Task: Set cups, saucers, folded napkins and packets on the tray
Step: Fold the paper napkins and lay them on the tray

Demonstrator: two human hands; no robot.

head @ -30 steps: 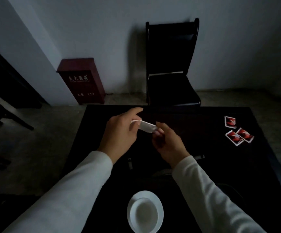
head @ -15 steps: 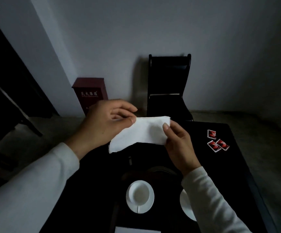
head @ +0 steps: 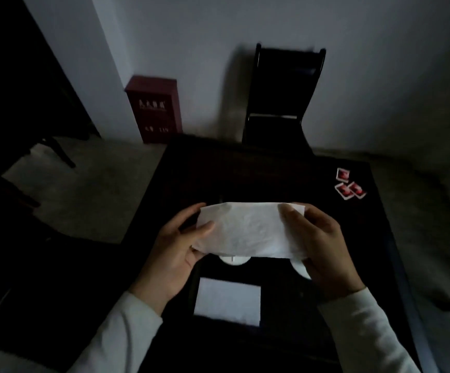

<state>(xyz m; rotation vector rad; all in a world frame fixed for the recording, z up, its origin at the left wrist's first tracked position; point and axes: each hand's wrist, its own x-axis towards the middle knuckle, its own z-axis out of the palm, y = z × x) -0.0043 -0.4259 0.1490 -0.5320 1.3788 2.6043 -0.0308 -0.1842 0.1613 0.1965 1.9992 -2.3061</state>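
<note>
One dark table [head: 205, 173] fills the middle of a dim room. One black chair [head: 280, 87] stands at its far side, and one dark red box [head: 152, 109] sits on the floor by the wall.

Above the table a person in pale sleeves holds one white napkin [head: 245, 230] spread wide in the air. The left hand [head: 175, 251] pinches its left end and the right hand [head: 323, 243] pinches its right end, so each grip is closed on the paper.

One folded napkin [head: 228, 300] lies as a neat rectangle on the near part of the table, directly under the held sheet. Two saucers [head: 234, 261] show only as white rims below the sheet's lower edge, and whether cups stand on them cannot be told.

Three red-and-white packets [head: 349, 184] lie near the table's far right edge, well apart from the crockery. Two of them overlap and the third is just beside them.

The tray itself is lost in the darkness, so what already rests on it is uncertain. The job looks about half done, with one napkin folded and set down and the saucers seemingly placed. By this view, the held sheet is not yet folded and all three packets are yet to be gathered in.
</note>
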